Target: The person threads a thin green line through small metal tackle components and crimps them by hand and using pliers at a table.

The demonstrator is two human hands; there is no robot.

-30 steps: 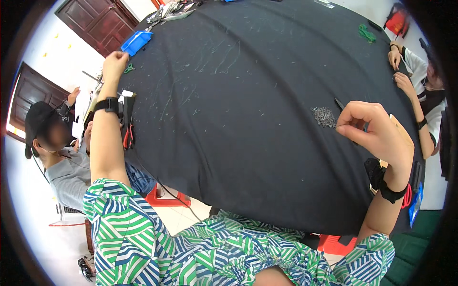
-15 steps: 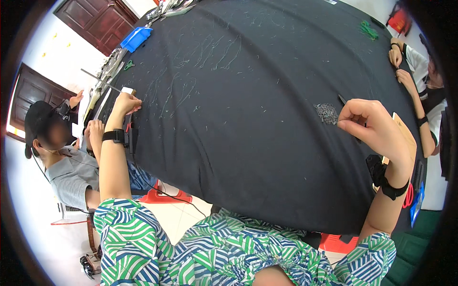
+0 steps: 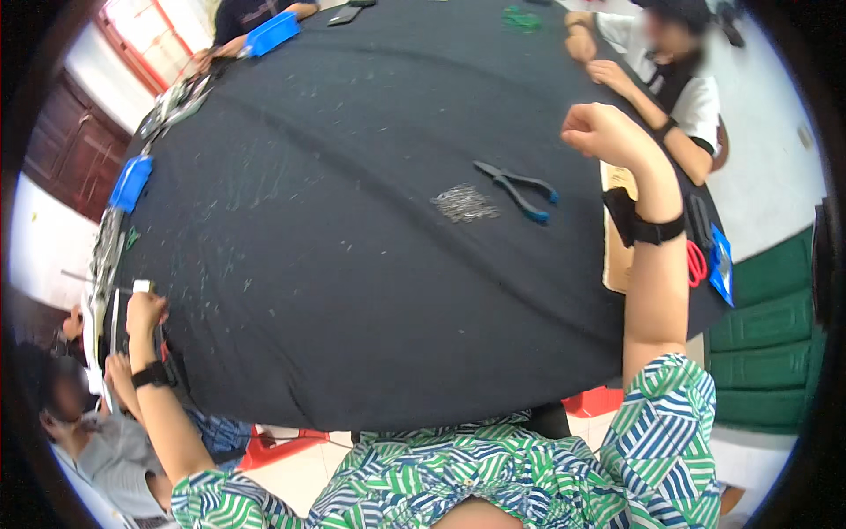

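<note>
My left hand (image 3: 145, 313) is far out at the left table edge, fingers curled closed against a small white block (image 3: 143, 286). A thin grey rod (image 3: 84, 279) sticks out leftward from beside the block. What the fingers grip is hidden. My right hand (image 3: 612, 137) is raised over the table's right side, wrist bent, fingers curled in a pinch; anything between the fingertips is too small to make out. To its lower left lie blue-handled pliers (image 3: 520, 189), jaws pointing up-left, next to a pile of small metal pieces (image 3: 464, 204).
A tan board (image 3: 617, 269) lies under my right forearm, with red-handled scissors (image 3: 696, 264) and a blue packet (image 3: 721, 264) beyond. Blue bins (image 3: 132, 183) and green threads (image 3: 520, 19) line the edges of the black cloth (image 3: 352, 335). Co-workers sit left, right and at the far side.
The view has swung right, so the table contents shift left. My right hand has moved away from the metal pile, uncovering the pliers. My left hand stays by the white block.
</note>
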